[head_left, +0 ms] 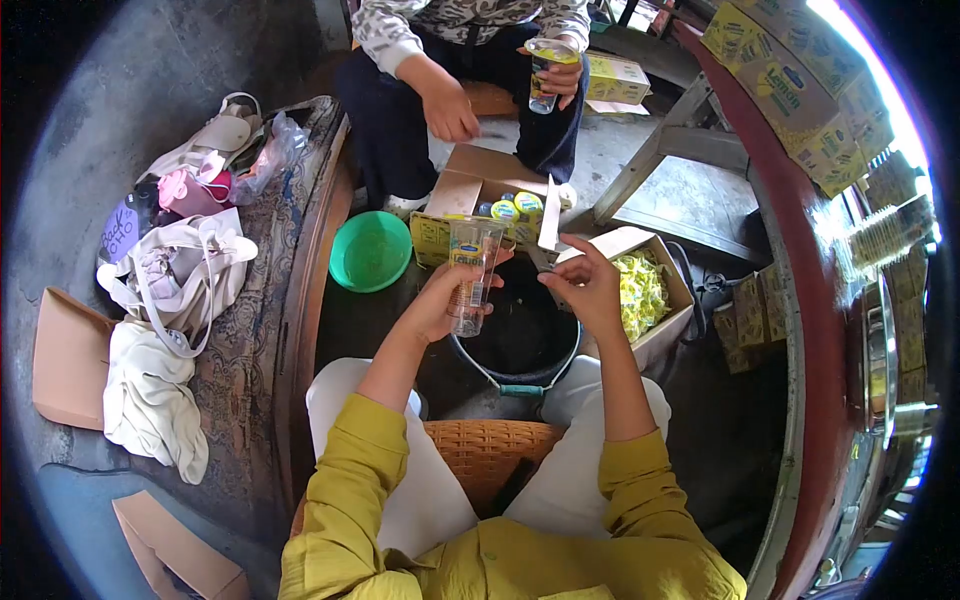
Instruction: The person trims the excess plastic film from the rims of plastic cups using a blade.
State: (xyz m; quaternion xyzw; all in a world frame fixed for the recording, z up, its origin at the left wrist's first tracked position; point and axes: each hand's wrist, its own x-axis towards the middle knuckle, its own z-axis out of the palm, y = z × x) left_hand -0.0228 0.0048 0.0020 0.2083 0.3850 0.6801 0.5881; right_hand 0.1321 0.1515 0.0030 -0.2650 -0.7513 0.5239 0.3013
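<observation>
My left hand [440, 303] is wrapped round a clear plastic cup [472, 262] with a yellow lemon print and a barcode, held upright above the black bucket [520, 345]. To its right, my right hand [588, 285] has thumb and fingertips pinched together around a small greyish piece that I cannot make out. Just past both hands stands an open carton [480, 180] with several yellow-lidded cups [517, 207] inside. An open box [668, 315] of yellow-green wrapped packets [641, 294] is beside my right wrist.
Opposite me sits a person [465, 60] holding another printed cup [549, 75]. A green basin [371, 252] is left of the bucket. Bags [190, 265] and a white cloth [150, 385] lie on the bench at left. A wooden stool [690, 150] and stacked lemon cartons [790, 90] stand at right.
</observation>
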